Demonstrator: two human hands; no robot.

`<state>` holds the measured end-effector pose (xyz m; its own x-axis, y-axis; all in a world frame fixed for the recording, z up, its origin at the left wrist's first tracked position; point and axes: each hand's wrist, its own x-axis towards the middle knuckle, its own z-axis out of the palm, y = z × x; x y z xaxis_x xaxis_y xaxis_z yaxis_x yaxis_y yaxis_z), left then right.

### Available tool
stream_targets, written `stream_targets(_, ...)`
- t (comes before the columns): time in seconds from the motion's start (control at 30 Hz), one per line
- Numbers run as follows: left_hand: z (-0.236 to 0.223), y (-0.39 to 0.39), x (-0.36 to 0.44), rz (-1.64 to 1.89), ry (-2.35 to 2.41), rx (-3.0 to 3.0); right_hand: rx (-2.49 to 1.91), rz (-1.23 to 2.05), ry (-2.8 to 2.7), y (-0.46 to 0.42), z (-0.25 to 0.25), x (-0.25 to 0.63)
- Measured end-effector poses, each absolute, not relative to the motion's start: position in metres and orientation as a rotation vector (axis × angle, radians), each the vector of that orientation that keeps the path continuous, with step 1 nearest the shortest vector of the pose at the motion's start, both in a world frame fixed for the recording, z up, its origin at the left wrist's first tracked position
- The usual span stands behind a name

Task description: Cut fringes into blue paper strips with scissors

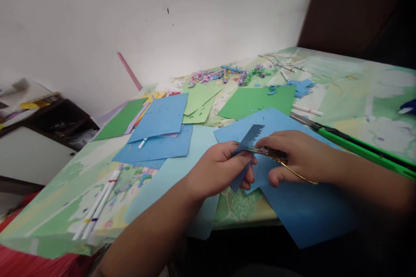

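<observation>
My left hand (218, 168) is closed in a pinch on a narrow blue paper strip (249, 138) whose upper edge is cut into a fine fringe. My right hand (298, 156) is closed around small scissors (271, 153) with gold-coloured handles, their blades meeting the strip beside my left fingers. Both hands hover over a large blue paper sheet (302, 207) that overhangs the table's near edge.
The table (357, 95) carries blue sheets (159, 125), green sheets (256, 100), white rolled paper sticks (100, 203), a pile of small coloured paper rolls (227, 75) at the back, and a green-handled tool (354, 143) on the right. A wall stands behind; a dark shelf sits left.
</observation>
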<state>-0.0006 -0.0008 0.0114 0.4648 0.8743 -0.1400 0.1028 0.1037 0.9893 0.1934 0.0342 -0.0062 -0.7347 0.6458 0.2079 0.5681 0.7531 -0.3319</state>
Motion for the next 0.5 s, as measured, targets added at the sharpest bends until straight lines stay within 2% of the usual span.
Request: stream_targets(0.5,0.0108,-0.0034,0.0043,0.737,1.073,1.467,-0.920,0.325,-2.649,0.0333,-0.0063,0.1936)
